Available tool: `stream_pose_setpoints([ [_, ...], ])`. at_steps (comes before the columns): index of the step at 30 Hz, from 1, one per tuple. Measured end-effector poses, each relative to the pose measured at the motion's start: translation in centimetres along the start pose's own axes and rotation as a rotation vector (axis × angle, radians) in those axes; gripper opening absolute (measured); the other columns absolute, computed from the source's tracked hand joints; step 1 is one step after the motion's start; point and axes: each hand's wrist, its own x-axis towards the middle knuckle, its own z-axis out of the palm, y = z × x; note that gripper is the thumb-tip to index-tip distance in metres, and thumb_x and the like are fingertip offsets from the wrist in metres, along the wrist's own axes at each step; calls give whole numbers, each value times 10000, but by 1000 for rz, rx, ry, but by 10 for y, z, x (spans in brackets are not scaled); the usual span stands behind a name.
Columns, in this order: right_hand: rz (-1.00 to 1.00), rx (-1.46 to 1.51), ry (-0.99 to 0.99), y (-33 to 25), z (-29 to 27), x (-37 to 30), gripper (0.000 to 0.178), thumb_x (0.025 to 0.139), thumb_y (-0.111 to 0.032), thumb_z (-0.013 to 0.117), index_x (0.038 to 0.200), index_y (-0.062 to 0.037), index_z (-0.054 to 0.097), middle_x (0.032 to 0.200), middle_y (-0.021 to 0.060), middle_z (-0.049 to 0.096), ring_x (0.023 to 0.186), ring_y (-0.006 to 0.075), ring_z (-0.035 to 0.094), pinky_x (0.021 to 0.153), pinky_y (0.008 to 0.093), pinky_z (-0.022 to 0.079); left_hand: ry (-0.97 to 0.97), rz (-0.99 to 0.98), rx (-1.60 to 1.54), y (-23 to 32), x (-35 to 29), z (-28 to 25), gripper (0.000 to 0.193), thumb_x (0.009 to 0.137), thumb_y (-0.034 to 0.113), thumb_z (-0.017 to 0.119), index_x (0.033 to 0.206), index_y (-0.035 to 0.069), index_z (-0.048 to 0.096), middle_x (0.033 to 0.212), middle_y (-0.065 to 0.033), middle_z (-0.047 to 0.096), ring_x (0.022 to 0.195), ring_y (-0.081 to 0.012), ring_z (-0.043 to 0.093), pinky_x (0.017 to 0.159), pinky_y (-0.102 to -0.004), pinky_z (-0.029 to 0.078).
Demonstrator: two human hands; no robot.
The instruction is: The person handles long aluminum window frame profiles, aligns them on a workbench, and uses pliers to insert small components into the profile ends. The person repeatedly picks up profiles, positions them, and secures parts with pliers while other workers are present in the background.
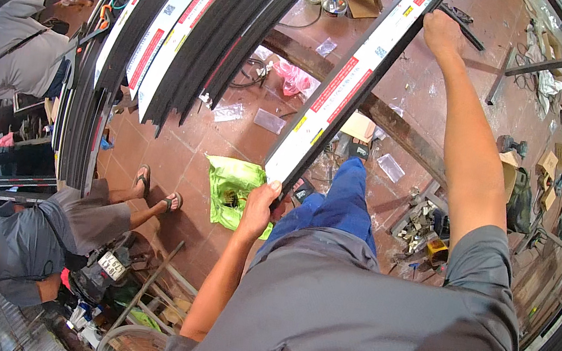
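A long dark metal profile (343, 86) with white, red and yellow protective film slants up and away in front of me. My left hand (260, 207) is closed round its near end, thumb on top of the film. Farther along, my right hand (441, 35) is closed at the profile's right edge; its fingertips are partly hidden. Just beyond that hand a short black bar (466, 30) shows, and I cannot tell whether the hand touches it. Under the profile runs a brown metal beam (404, 138).
Several more film-covered profiles (193, 11) are stacked at left. A bright green bag (226, 189) lies on the tiled floor by my left hand. Metal offcuts (421, 227) lie right of my legs. Two people (28, 238) (21, 53) are at the left. A fan (132, 349) stands at the lower left.
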Motion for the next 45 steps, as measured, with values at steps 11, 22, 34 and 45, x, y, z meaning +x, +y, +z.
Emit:
stream_pose_setpoints([
  [11, -37, -83, -26, 22, -10, 70, 456, 992, -362, 405, 1155, -77, 720, 1244, 228, 714, 1182, 433, 667, 978, 574, 516, 96, -89, -117, -5, -2, 6, 588, 972, 557, 535, 852, -3, 672, 639, -28, 547, 551, -121, 469, 518, -295, 313],
  [22, -203, -254, -2, 109, 28, 203, 444, 978, -343, 426, 1161, -68, 723, 1284, 232, 691, 1208, 452, 643, 1021, 564, 499, 110, -129, -106, 6, -1, 5, 658, 914, 642, 549, 887, -2, 679, 664, -24, 573, 542, -109, 469, 505, -279, 316],
  [34, -559, -530, 96, 160, 6, 285, 301, 996, -179, 472, 1048, -14, 718, 1057, 246, 719, 1045, 418, 705, 880, 532, 575, 189, -121, -218, -11, -7, 4, 550, 916, 556, 614, 866, 14, 690, 633, 22, 487, 568, -98, 425, 530, -282, 277],
  [45, -654, -113, 183, 47, 6, 25, 382, 936, -146, 610, 1265, 49, 627, 1353, 296, 621, 1226, 483, 601, 1024, 543, 498, 20, -126, -168, -7, -8, -6, 656, 978, 649, 551, 1012, 12, 703, 667, 19, 515, 591, -93, 440, 555, -264, 323],
])
